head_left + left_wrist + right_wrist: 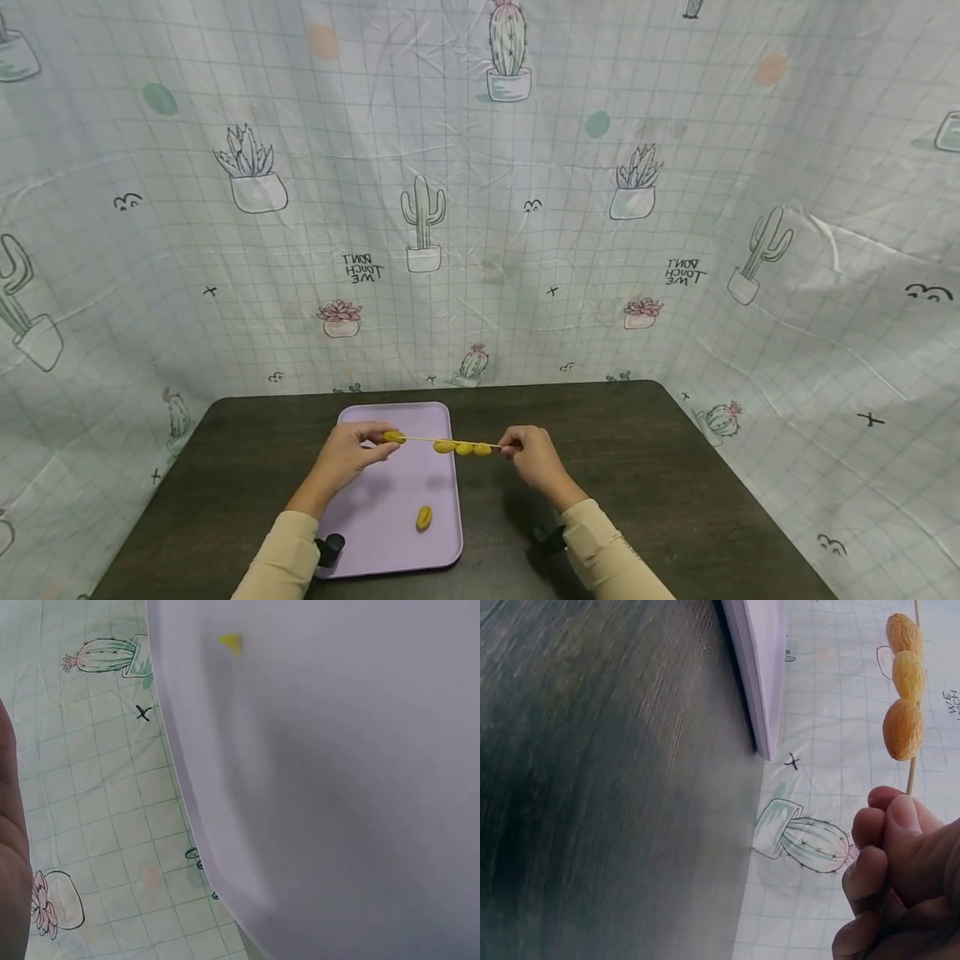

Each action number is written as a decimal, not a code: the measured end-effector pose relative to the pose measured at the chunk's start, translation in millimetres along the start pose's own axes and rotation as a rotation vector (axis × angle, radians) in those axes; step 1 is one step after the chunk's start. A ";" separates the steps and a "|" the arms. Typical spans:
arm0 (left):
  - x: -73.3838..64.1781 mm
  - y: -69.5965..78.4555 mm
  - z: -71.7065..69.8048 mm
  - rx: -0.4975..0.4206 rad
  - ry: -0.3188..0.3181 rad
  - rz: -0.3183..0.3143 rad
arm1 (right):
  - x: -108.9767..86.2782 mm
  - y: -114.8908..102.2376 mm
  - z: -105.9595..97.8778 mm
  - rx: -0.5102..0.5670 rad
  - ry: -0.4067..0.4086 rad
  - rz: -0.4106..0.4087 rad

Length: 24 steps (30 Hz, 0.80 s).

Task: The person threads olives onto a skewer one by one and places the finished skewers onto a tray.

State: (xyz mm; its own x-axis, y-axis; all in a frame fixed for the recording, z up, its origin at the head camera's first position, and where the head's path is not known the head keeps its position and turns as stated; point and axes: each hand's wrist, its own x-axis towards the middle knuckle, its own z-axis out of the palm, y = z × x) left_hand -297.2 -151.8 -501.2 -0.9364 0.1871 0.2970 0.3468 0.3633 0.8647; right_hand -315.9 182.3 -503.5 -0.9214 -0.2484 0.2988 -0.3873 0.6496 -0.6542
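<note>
My right hand grips the right end of a thin wooden skewer, thumb against curled fingers. Three wrinkled, golden-yellow oval pieces sit threaded close together nearer that hand. At the skewer's left tip, my left hand pinches another yellow oval piece between thumb and fingers. The skewer lies nearly level above a lilac tray. One more yellow oval piece, with a lengthwise crease, lies on the tray. In the left wrist view only the edge of the left hand shows.
The tray stands on a dark wooden table, left of its middle. A pale curtain printed with cacti surrounds the table at the back and sides. Black straps with wrist cameras sit on both forearms.
</note>
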 end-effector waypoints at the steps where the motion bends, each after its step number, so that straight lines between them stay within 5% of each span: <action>1: 0.1 0.6 0.5 0.011 0.000 0.007 | -0.5 -0.5 -0.1 -0.011 0.006 -0.010; 5: 0.2 1.6 3.1 0.039 -0.011 0.042 | -2.9 -0.8 1.0 -0.058 0.017 -0.045; 24: -5.5 9.7 17.4 0.120 -0.018 0.016 | -7.5 -5.4 7.2 -0.117 0.065 -0.122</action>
State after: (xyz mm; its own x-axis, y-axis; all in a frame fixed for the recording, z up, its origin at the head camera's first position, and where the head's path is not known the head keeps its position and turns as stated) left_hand -287.7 -133.4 -501.5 -0.9299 0.2095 0.3023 0.3668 0.4663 0.8050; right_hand -307.2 175.5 -507.2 -0.8626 -0.2861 0.4173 -0.4860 0.6980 -0.5260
